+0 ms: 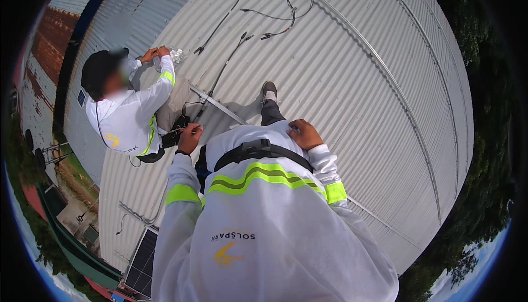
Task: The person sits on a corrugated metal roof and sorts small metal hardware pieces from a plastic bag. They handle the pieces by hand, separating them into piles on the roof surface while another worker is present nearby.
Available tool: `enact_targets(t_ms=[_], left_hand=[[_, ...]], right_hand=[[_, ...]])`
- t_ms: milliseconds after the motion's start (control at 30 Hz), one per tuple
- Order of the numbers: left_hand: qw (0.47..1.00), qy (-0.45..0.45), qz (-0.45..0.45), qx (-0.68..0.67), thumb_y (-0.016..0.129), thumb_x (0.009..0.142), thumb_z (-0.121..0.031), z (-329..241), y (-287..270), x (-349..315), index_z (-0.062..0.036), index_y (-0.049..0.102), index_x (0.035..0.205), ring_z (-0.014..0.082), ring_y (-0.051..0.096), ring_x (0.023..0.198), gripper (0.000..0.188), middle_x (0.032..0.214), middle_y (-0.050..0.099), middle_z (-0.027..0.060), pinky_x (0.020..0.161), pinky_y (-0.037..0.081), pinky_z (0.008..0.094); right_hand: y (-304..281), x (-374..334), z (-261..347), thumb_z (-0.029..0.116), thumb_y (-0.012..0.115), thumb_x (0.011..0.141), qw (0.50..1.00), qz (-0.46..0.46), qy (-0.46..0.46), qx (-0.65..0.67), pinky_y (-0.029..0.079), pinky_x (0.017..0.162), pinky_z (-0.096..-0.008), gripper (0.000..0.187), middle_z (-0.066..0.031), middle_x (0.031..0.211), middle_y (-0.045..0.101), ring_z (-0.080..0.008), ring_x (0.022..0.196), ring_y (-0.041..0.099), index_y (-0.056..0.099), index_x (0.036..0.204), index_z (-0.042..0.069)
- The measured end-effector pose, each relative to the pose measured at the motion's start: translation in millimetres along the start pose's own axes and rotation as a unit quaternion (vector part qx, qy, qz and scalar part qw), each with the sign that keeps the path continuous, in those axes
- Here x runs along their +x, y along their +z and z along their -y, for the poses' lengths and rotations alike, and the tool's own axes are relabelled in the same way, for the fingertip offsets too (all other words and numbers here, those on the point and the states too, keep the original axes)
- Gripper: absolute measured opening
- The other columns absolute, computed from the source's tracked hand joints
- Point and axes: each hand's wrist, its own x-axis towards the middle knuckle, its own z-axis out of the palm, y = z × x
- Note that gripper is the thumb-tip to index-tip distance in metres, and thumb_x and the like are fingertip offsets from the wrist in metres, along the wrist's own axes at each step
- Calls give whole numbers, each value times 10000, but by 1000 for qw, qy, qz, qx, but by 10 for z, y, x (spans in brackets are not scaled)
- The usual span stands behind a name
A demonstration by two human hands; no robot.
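Note:
My left hand [190, 138] is closed in a pinch beside my left hip, close to the co-worker's knees. A small pale bit shows at its fingertips, too small to name. My right hand [305, 135] rests against the right side of my waist, its fingers lying on the white shirt [275, 219] and holding nothing. Between the hands, a black belt [258, 153] with a buckle crosses my waist. Just beyond my left hand, a black cable [223, 71] with connector ends lies over a metal rail [220, 104].
A co-worker [124, 115] crouches at my left, both hands at a crumpled clear-white thing [176, 55]. More black cables [291, 13] lie on the corrugated roof [352, 93]. Long rails [379, 60] cross it at the right. A solar panel [142, 263] sits at lower left.

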Motion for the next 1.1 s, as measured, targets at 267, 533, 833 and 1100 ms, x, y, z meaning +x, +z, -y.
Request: enact_targets(t_ms=[267,533,833,1100], left_hand=[[982,-185,35,9,595,903,-309,166,867,359,-2,680,1139,280,678,999,397,1072,712,179,872,515,365],[939,-254,-76,-219,608,914,-255,-654,959,902,-10,653,1141,205,673,865,336,983,705,110,765,533,334],[909,-339,-89,-227,621,872,-306,-435,1107,2031,13,679,1076,222,677,845,382,945,717,130,789,533,347],[907,-167,-244,-301,622,930,-259,-1170,323,3230,-13,652,1130,169,649,832,319,954,704,95,766,522,307]], right_hand=[[-1534,1668,-846,312,671,846,993,41,70,-85,508,932,-417,410,-163,1147,679,-348,1056,645,656,1174,67],[-1725,2861,-580,318,692,852,988,97,47,-107,532,884,-402,383,-141,1101,701,-320,1008,669,659,1123,50],[-1596,4110,417,322,647,851,931,331,-36,-145,504,939,-418,408,-179,1126,686,-358,1053,646,651,1146,40],[-2179,5757,1245,295,695,834,946,182,-118,-241,542,839,-406,340,-162,1014,715,-334,941,691,677,1077,57]])
